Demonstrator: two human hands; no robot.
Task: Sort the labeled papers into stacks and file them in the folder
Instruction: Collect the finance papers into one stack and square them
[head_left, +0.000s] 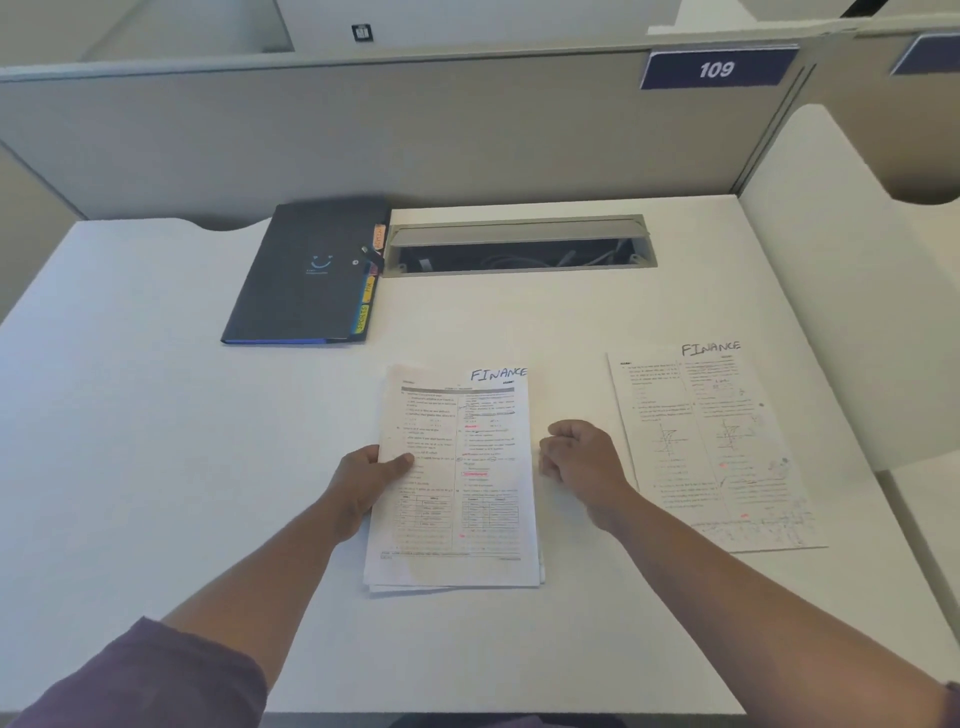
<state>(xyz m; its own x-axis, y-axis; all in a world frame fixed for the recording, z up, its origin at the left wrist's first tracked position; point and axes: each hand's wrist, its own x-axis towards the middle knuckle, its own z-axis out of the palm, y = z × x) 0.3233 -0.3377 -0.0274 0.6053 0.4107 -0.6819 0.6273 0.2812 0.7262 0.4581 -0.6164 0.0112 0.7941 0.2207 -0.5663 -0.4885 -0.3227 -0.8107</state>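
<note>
Sorting at the start: one sheet laid out, the pile in hand

Your left hand (363, 480) grips the white stack of printed papers (457, 483) by its left edge, thumb on the top sheet marked FINANCE, which pins the pile flat on the pale desk (156, 415) so a sheet can be peeled off. Your right hand (582, 462) sits just right of the stack, fingers curled and grasping nothing, likely ready to take that top sheet. Well right of the stack lies a single printed sheet also marked FINANCE (711, 447), seemingly the start of that category's pile. Beyond the stack, to its left, the dark closed tabbed folder (306, 275) waits, kept clear of the sorting space.
</note>
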